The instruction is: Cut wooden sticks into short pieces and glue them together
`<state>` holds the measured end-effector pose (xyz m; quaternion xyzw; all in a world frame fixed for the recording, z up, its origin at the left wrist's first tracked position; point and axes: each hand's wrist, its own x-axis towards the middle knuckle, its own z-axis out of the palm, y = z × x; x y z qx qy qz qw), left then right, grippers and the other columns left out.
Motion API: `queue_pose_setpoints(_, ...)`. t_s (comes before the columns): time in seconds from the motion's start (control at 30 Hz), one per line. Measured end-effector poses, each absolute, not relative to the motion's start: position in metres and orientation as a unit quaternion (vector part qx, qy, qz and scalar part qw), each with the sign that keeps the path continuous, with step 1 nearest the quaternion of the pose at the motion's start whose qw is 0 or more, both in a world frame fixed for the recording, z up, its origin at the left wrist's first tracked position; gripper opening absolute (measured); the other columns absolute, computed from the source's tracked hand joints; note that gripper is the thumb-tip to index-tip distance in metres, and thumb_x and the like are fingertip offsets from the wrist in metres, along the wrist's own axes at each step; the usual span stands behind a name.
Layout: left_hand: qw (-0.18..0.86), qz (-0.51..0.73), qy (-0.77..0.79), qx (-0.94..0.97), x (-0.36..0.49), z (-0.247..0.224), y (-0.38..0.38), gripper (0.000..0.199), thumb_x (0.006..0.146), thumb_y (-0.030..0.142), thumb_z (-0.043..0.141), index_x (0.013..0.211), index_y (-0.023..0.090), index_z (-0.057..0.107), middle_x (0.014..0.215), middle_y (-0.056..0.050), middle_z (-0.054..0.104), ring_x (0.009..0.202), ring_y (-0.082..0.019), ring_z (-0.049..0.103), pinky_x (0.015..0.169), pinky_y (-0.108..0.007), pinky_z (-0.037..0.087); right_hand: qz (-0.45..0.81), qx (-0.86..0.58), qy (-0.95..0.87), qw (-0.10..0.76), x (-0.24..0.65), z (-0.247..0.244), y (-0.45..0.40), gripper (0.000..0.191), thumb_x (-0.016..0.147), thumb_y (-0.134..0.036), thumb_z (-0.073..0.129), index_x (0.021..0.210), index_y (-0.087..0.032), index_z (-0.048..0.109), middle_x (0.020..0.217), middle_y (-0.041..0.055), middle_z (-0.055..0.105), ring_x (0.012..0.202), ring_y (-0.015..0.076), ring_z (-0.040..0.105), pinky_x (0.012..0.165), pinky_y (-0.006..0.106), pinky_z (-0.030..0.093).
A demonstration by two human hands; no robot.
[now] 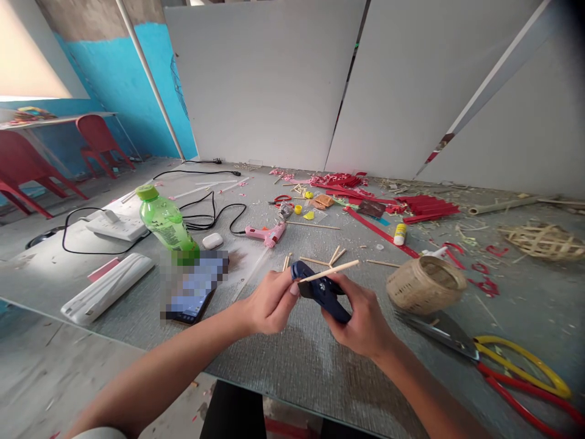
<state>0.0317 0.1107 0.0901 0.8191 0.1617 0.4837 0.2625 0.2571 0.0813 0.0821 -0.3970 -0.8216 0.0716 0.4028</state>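
Near the front of the table, my right hand (363, 314) is wrapped round a dark blue handheld tool (326, 299). My left hand (274, 302) is closed at the tool's left end, with thumb and fingers pinching a thin wooden stick (336, 270). The stick slants up to the right across the top of the tool. Just beyond my hands, short sticks (337, 256) lie on the table, and a pink glue gun (266, 234) rests farther back. Right of my right hand stands a woven round container (425, 285).
Large scissors (457, 347) lie at the right front. At left are a phone (196, 292), a green bottle (167, 222), a white case (107, 286) and a power strip (117, 225) with cables. Red strips (429, 208) and a glue bottle (400, 234) lie farther back.
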Motion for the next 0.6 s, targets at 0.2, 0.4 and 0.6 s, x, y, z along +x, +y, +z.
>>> queue_pose_setpoints(0.2,0.247,0.52,0.134,0.807,0.0377,0.0928,0.1095,0.025,0.113,0.031,0.036,0.093,0.021,0.047,0.07,0.004,0.047,0.055,-0.01,0.042,0.052,-0.023,0.034,0.085,-0.408,-0.816,0.401,0.258,0.0798,0.0807,0.034,0.084,-0.021,0.063,0.117,-0.026,0.055,0.091,0.0012,0.075,0.074,0.0193,0.074,0.067,0.029,0.057)
queue_pose_setpoints(0.4,0.149,0.527,0.162,0.821,0.0373,0.0912,0.1137,0.027,0.113,0.029,0.036,0.09,0.021,0.048,0.064,0.006,0.042,0.049,-0.009,0.037,0.048,-0.024,0.028,0.098,-0.42,-0.807,0.404,0.2582,0.0789,0.0806,0.028,0.086,-0.023,0.064,0.113,-0.026,0.056,0.085,-0.0014,0.073,0.069,0.0173,0.071,0.065,0.028,0.056)
queue_pose_setpoints(0.6,0.05,0.522,0.164,0.836,0.0338,0.0929,0.1184,0.03,0.112,0.026,0.033,0.084,0.022,0.042,0.064,0.006,0.04,0.048,-0.01,0.035,0.048,-0.026,0.025,0.101,-0.411,-0.811,0.403,0.2573,0.0809,0.0809,0.028,0.085,-0.022,0.064,0.111,-0.026,0.056,0.087,-0.0015,0.074,0.069,0.0162,0.072,0.064,0.026,0.054)
